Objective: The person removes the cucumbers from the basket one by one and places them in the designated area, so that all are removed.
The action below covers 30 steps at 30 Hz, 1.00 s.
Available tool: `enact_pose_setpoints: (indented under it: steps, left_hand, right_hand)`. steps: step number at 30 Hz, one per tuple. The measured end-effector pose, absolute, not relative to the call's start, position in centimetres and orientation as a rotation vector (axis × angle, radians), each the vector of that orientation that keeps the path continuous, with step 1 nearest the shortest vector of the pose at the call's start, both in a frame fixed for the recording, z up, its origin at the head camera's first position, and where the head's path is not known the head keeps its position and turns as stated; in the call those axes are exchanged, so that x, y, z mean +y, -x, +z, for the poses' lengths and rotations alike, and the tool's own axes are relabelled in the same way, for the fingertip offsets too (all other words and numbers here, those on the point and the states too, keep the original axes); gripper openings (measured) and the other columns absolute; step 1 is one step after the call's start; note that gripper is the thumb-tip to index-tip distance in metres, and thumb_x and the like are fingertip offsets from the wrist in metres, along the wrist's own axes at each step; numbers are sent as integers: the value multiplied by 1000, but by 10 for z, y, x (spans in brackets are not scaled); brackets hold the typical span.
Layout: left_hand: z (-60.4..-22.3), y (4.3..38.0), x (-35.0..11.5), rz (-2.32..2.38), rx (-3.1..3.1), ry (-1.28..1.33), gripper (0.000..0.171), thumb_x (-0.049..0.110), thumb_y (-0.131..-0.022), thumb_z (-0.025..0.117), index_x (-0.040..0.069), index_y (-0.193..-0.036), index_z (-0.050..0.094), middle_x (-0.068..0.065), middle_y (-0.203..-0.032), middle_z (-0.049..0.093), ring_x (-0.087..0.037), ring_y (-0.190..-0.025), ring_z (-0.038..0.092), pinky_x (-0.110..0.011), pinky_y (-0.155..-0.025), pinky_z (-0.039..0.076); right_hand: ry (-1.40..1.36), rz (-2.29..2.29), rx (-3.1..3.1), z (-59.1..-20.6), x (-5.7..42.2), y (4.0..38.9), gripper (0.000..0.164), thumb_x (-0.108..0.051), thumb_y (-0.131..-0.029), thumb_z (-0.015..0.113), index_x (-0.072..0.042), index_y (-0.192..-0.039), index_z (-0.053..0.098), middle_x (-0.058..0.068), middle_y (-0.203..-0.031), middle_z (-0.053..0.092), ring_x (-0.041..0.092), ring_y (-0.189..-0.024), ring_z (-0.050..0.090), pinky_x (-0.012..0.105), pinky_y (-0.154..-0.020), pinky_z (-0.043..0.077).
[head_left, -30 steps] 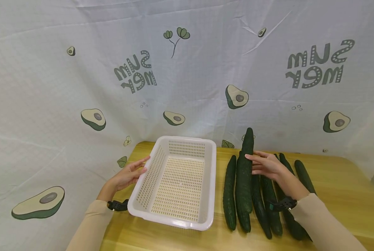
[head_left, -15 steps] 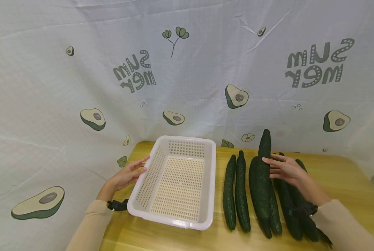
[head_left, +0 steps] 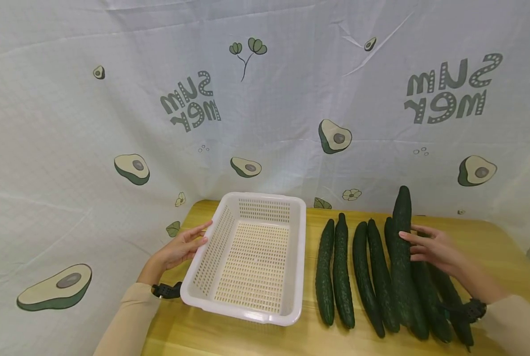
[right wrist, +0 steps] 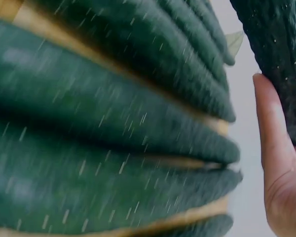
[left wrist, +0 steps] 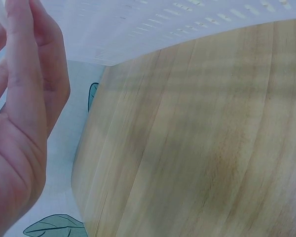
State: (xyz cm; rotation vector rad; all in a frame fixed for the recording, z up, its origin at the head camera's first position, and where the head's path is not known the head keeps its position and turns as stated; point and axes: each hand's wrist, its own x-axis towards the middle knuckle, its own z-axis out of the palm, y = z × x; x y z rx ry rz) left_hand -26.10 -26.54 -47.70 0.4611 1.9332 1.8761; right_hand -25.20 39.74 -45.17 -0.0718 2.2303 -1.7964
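My right hand (head_left: pixel 438 248) grips a long dark green cucumber (head_left: pixel 401 257), thumb on its near side, holding it above the row on the table. In the right wrist view the held cucumber (right wrist: pixel 280 44) is at the upper right with my thumb against it. Several other cucumbers (head_left: pixel 342 272) lie side by side on the table, partly hidden by the held one and my forearm. At the left, my left hand (head_left: pixel 181 249) holds the left rim of a white perforated plastic basket (head_left: pixel 298 257), which has nothing in it. The left wrist view shows the basket's outer wall (left wrist: pixel 153 24) beside my fingers.
The wooden table (head_left: pixel 483 247) ends at the back against a pale curtain (head_left: pixel 283 113) printed with avocados and letters. Bare wood separates the basket from the leftmost cucumber. Each wrist wears a black strap (head_left: pixel 169 290).
My right hand has moved to the right with the cucumber, passing over the row and uncovering the cucumbers left of it. My left hand and the basket have stayed put.
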Motion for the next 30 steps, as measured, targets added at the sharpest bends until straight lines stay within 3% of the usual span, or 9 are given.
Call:
enact_pose_setpoints:
  steps: [3,4,7,10,13,19,22,25,30]
  left_hand:
    - [-477,261,-266,1877,1931,-459,61,8,-106,49,15,-160,21,-16,-133,54,-25,-101,68,-40,-81,58]
    - [-477,261,-266,1878,1930,-457,61,8,-106,49,15,-160,21,-16,-133,55,-25,-101,68,-40,-81,58]
    - [-477,260,-265,1880,1929,-450,62,8,-106,49,15,-161,21,-15,-133,55,-25,-102,68,-40,-82,58]
    - [-477,260,-265,1882,1931,-445,62,8,-106,49,15,-161,21,-15,-134,54,-24,-102,68,-40,-82,58]
    - [-476,261,-265,1883,1930,-444,62,9,-106,49,15,-161,20,-16,-134,53,-25,-102,68,-40,-81,58]
    - [-475,260,-265,1884,1918,-447,62,8,-106,49,14,-161,19,-17,-135,53,-25,-103,68,-41,-82,57]
    - [-475,260,-265,1885,1914,-449,62,7,-106,48,14,-161,19,-18,-135,53,-25,-103,68,-41,-82,57]
    - [-475,260,-265,1884,1914,-448,62,8,-106,48,14,-161,19,-18,-134,53,-25,-103,68,-40,-82,57]
    - [-474,259,-264,1882,1910,-445,62,8,-106,49,14,-161,19,-17,-133,55,-25,-101,68,-40,-81,58]
  right_hand:
    - [78,-1826,2211,-454,410,249,85,-20,-105,52,15,-150,-12,-17,-100,58,8,-83,66,38,-72,59]
    - [91,-1806,2228,-455,414,248,84,-20,-106,50,16,-150,-12,-11,-103,60,7,-83,65,38,-72,59]
    - [122,-1700,2313,-456,426,245,81,-23,-107,46,18,-149,-10,27,-124,55,17,-92,66,38,-76,59]
    - [161,-1563,2400,-457,437,244,79,-28,-108,40,23,-146,-8,53,-142,16,47,-111,59,40,-81,58]
    - [153,-1507,2422,-457,449,244,78,-28,-109,39,25,-145,-7,53,-143,12,62,-116,48,41,-83,58]
    - [122,-1453,2434,-457,472,242,80,-29,-109,40,25,-144,-8,52,-143,17,19,-99,65,41,-83,57]
    - [74,-1421,2450,-457,479,241,83,-32,-109,39,24,-144,-11,52,-145,6,35,-106,63,43,-83,57]
    - [53,-1361,2480,-457,485,239,84,-33,-109,39,23,-143,-15,54,-142,1,62,-116,46,45,-83,57]
    - [70,-1252,2525,-459,496,234,84,-32,-110,38,25,-141,-14,56,-140,1,69,-121,33,48,-83,56]
